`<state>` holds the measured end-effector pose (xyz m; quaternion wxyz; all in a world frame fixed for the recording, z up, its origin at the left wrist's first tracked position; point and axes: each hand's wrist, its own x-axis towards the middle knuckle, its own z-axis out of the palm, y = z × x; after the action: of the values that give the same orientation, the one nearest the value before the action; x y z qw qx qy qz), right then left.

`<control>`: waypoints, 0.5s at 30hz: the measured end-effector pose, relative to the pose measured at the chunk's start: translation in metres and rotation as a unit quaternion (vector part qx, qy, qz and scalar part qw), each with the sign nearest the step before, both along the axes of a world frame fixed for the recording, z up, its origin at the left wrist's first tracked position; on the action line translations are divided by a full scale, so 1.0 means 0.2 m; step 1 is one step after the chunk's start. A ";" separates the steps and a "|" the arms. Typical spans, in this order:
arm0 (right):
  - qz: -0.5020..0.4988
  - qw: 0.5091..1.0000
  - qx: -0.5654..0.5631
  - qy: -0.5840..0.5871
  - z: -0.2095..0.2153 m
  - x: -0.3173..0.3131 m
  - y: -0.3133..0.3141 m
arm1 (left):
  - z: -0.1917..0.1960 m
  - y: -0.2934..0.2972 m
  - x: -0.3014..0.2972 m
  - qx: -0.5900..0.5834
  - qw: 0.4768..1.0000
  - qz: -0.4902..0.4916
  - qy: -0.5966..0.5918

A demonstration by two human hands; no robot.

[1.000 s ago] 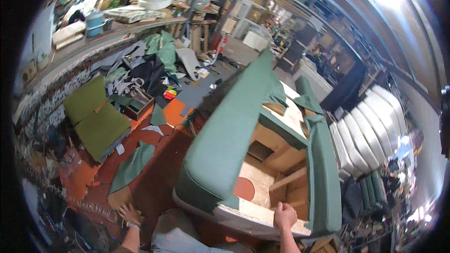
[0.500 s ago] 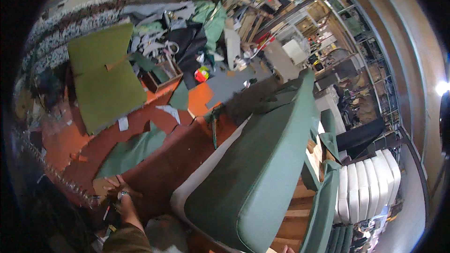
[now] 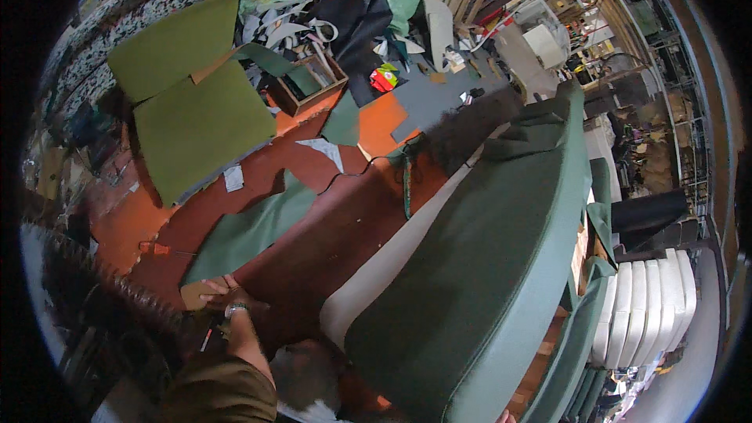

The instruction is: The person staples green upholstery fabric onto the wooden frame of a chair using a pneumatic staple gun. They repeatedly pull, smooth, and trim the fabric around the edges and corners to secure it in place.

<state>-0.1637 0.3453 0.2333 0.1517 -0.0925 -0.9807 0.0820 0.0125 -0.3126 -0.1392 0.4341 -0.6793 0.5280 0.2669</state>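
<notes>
My left hand (image 3: 227, 295), with a watch on its wrist, reaches down with its fingers stretched over a small tan piece (image 3: 193, 295) like card or board. Beside that piece lies a cut sheet of green upholstery material (image 3: 249, 229) on a reddish-brown surface. Only a few fingertips of my right hand (image 3: 507, 417) show at the bottom edge, close to a large green upholstered furniture part (image 3: 478, 266); what they touch is hidden. This part is tilted, with a pale side and slatted wood (image 3: 540, 364) visible behind it.
An orange-handled screwdriver (image 3: 155, 247) lies left of the green sheet. Olive cushioned panels (image 3: 196, 125), a wooden box (image 3: 319, 94) and heaped fabric scraps (image 3: 345, 12) are farther off. White padded pieces (image 3: 646, 309) stand in a row at the right. A dark cord (image 3: 352, 174) crosses the surface.
The view has shifted, so most things appear farther right. My left hand stays by the tan piece, its fingers closer together than before. My right fingertips remain at the bottom edge.
</notes>
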 end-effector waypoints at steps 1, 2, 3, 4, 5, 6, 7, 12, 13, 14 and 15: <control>-0.014 1.000 0.012 -0.012 0.02 0.01 -0.02 | -0.02 0.00 0.01 -0.001 1.000 0.002 0.000; -0.028 0.999 0.024 -0.024 0.04 0.02 -0.03 | -0.04 0.00 0.01 -0.002 1.000 0.005 0.000; -0.053 0.997 0.014 -0.055 0.05 0.01 -0.05 | -0.06 0.00 0.02 -0.004 1.000 0.007 0.001; -0.052 0.997 0.029 -0.047 0.06 0.02 -0.07 | -0.08 0.00 0.02 -0.007 1.000 0.010 0.000; -0.051 0.997 0.042 -0.038 0.07 0.02 -0.09 | -0.10 0.00 0.02 -0.008 1.000 0.009 0.001; -0.051 0.997 0.056 -0.029 0.07 0.02 -0.10 | -0.12 0.01 0.02 -0.022 1.000 0.018 0.007; -0.044 0.997 0.066 -0.014 0.06 0.03 -0.10 | -0.12 0.01 0.02 -0.036 0.999 0.027 0.014; -0.033 0.990 0.126 0.058 0.00 0.02 -0.06 | 0.04 -0.03 -0.01 -0.016 1.000 0.012 0.014; -0.036 0.987 0.139 0.070 -0.01 0.02 -0.05 | 0.10 -0.04 -0.01 -0.001 1.000 0.015 0.025; -0.039 0.989 0.128 0.058 -0.02 0.01 -0.04 | 0.16 -0.04 -0.02 0.003 0.999 0.019 0.031; -0.043 0.991 0.114 0.048 -0.03 0.00 -0.03 | 0.21 -0.05 -0.03 0.009 0.999 0.024 0.041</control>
<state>-0.1639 0.3388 0.2278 0.2119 -0.1122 -0.9703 -0.0330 0.0068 -0.3233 -0.0979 0.4118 -0.6764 0.5265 0.3093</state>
